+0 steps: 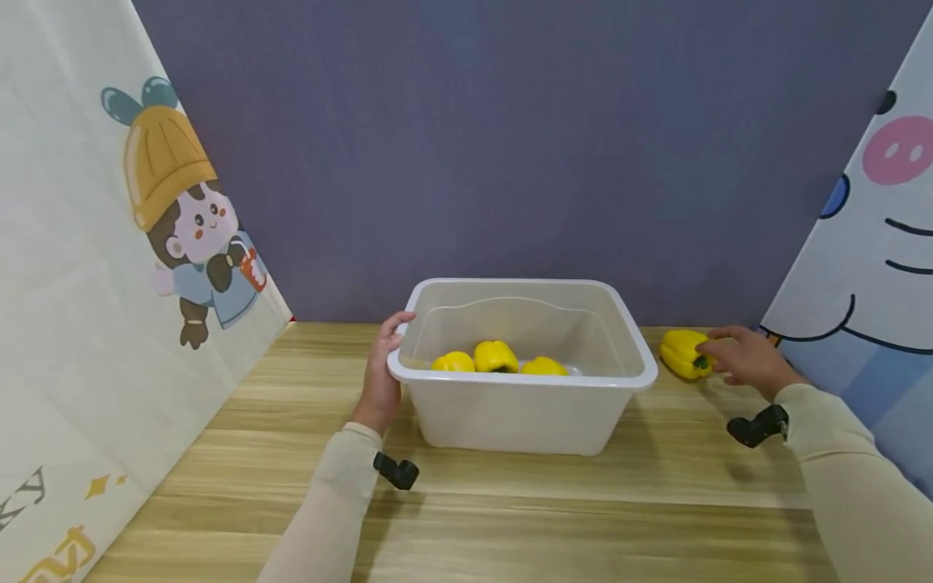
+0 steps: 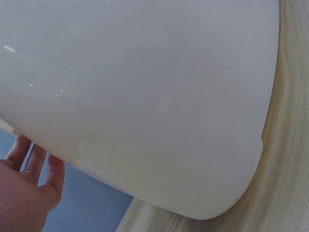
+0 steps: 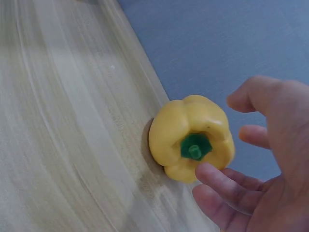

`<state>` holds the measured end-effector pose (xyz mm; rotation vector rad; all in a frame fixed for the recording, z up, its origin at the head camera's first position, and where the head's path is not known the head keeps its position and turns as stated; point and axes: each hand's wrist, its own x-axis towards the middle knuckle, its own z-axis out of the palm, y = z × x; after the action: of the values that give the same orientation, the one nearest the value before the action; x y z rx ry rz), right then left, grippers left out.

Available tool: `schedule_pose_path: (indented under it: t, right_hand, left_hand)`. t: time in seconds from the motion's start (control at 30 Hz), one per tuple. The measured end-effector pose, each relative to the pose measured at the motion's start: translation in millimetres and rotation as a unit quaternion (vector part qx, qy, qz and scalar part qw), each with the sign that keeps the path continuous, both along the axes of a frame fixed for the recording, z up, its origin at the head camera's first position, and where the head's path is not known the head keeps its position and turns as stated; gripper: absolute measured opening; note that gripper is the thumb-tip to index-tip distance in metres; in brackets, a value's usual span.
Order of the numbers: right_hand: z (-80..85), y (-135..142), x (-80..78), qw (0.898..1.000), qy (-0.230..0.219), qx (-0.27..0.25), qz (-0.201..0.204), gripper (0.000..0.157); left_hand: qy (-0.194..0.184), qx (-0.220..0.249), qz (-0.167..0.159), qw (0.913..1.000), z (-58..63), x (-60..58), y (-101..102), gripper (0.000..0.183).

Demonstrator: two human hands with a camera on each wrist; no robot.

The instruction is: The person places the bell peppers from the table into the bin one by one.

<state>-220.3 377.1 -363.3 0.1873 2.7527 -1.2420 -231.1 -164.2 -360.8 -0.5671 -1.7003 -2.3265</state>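
A white plastic bin [image 1: 510, 417] stands on the table, with several yellow bell peppers [image 1: 496, 355] inside it. My left hand [image 1: 381, 376] holds the bin's left side by the rim; in the left wrist view its fingers [image 2: 34, 162] reach to the edge of the bin wall. To the right of the bin, another yellow bell pepper [image 1: 681, 352] lies on the tabletop, its green stem facing my right hand [image 1: 751, 360]. Seen from the right wrist, the fingers are spread beside this bell pepper [image 3: 188, 121], one fingertip overlapping it near the stem.
The wooden table [image 1: 539, 534] ends at a dark blue-grey panel [image 1: 510, 146] behind the bin. A white panel with a cartoon child [image 1: 189, 219] borders the left, and a panel with a pink-nosed cartoon [image 1: 896, 162] borders the right, close to my right arm.
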Motion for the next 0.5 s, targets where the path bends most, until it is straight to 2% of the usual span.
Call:
schedule_pose_path:
  t: [0.23,0.5]
  right_hand:
    - [-5.1,1,-2.1,0.999,0.011,0.024,0.021,0.087]
    - [-17.4,-5,1.8,0.997,0.074,0.025,0.015,0.084]
  left_hand:
    - [-0.001,-0.006,0.002,1.0,-1.0,0.0,-1,0.046]
    - [0.0,-0.006,0.006,1.0,1.1,1.6,0,0.047]
